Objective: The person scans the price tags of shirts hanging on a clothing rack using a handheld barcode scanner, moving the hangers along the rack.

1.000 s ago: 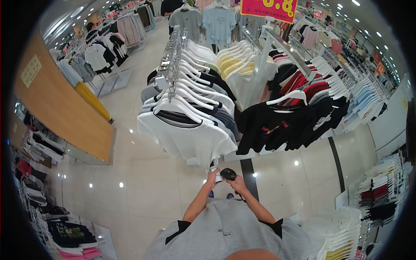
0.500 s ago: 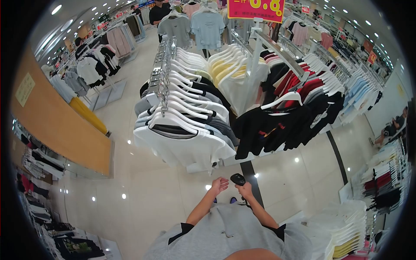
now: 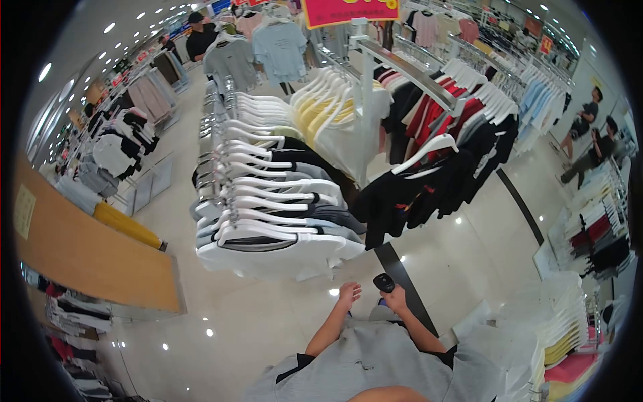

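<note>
My right hand [image 3: 396,299] is wrapped round the handle of a black barcode scanner [image 3: 384,283], its rounded head pointing forward. Beside it my left hand [image 3: 349,293] is held in the air, fingers loosely apart and holding nothing. Both hands are low in front of my grey shirt [image 3: 375,358]. Ahead of them hangs a white T-shirt [image 3: 281,258] at the near end of a rack, with many white hangers [image 3: 258,201] behind it. To its right a black T-shirt [image 3: 395,201] hangs on another arm of the rack. Neither hand touches the clothes.
A metal rack frame [image 3: 365,100] with a pink sign [image 3: 348,12] rises ahead. An orange-brown counter [image 3: 94,248] stands on the left. More hanging clothes [image 3: 562,335] are close at my right. Two people [image 3: 593,144] are at the far right, another person [image 3: 199,39] at the back.
My view has turned and tilted, so the racks sit further left and two people show at the right. Both hands stay in front of me, the scanner still in the right.
</note>
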Motion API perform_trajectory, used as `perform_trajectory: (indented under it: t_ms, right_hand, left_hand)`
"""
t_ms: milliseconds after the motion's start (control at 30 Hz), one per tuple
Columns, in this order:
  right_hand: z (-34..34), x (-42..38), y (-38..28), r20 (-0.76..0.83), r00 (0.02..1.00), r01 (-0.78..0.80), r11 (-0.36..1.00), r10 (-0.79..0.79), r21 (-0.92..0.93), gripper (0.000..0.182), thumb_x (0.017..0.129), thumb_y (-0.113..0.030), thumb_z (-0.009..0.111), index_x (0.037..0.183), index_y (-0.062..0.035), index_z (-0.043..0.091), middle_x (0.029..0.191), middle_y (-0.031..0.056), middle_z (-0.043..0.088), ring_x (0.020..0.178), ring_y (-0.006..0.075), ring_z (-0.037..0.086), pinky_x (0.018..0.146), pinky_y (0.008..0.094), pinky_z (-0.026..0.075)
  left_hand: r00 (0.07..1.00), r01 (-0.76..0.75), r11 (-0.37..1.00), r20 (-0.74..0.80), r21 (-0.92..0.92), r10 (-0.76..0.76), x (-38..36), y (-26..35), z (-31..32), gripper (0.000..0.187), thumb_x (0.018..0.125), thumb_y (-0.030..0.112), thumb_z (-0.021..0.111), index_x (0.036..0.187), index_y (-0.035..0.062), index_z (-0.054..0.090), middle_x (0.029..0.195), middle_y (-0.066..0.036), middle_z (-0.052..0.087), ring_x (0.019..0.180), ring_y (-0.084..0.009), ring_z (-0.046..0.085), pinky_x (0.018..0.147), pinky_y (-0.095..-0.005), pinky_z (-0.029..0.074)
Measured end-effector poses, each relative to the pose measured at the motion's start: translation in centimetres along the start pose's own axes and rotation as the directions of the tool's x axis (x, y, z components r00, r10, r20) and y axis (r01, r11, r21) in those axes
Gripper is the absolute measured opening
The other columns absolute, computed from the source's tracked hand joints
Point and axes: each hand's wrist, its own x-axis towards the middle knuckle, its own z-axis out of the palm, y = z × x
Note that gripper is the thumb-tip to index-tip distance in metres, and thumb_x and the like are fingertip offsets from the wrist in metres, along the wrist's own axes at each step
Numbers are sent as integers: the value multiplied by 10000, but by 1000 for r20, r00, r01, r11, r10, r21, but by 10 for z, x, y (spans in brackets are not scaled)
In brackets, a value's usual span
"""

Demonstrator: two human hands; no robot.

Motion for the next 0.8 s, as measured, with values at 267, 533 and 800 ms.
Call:
perform_trajectory:
  t_ms: [267,533,800]
  right_hand:
    - [-64,63,24,-254,963,-26,969,91,246,345,676,-208,737,851,56,599,789,223,640,753,363,633,698,395,484]
    - [-163,148,120,-73,942,331,943,-327,45,359,667,-277,764,841,1,620,792,205,619,768,396,600,700,420,479]
    - [-313,195,195,-192,981,2,983,34,184,301,675,-224,744,848,2,644,755,184,648,739,310,644,679,378,489]
  left_hand:
    - [950,-277,903,236,328,206,4,30,95,303,890,227,575,1165,103,545,984,-29,624,850,-134,593,695,-287,473]
    - [825,-551,654,222,519,519,107,37,281,852,768,246,739,1424,1,253,1337,-206,404,1174,-257,482,947,-376,427]
    - [966,-252,957,-17,145,257,161,53,386,987,733,403,766,1459,253,114,1498,-23,227,1348,-323,271,962,-582,359]
